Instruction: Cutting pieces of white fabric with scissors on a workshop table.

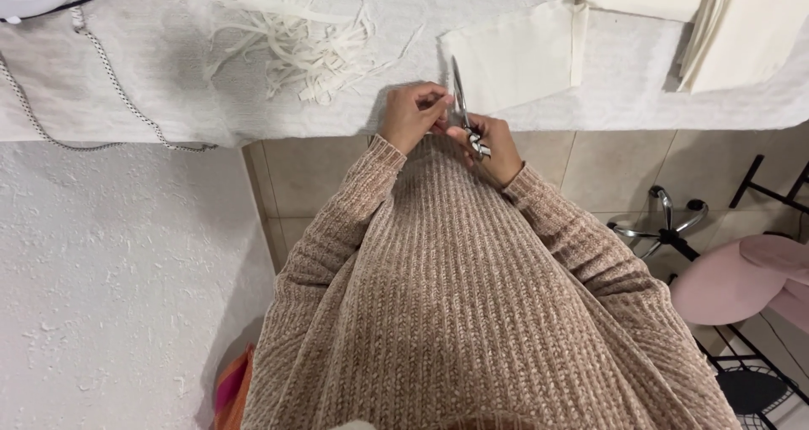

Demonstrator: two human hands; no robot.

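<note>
- Fingers (431, 101) of my left hand (410, 118) are curled in tight, pinched together at the tips just beside the scissors (466, 114); whether they pinch anything I cannot tell.
- My left forearm comes up from the sweater sleeve, wrist bent so the knuckles face the table edge (295, 133), left of the scissors.
- Far left of the scissors, a twisted cord (109, 80) trails across the white tabletop; closer in, a heap of thin cream strips (295, 47) lies loose.
- Scissors stand nearly upright between my two hands, blades closed and pointing away from me over the table edge.
- My right hand (493, 148) is clenched around the scissors' metal handles, wrist low against my sweater.
- Just right of the blades, a cream fabric piece (522, 55) lies flat; further right sit stacked cream sheets (733, 26).
- Below and right of the scissors, a pink stool (733, 283) stands on the tiled floor.
</note>
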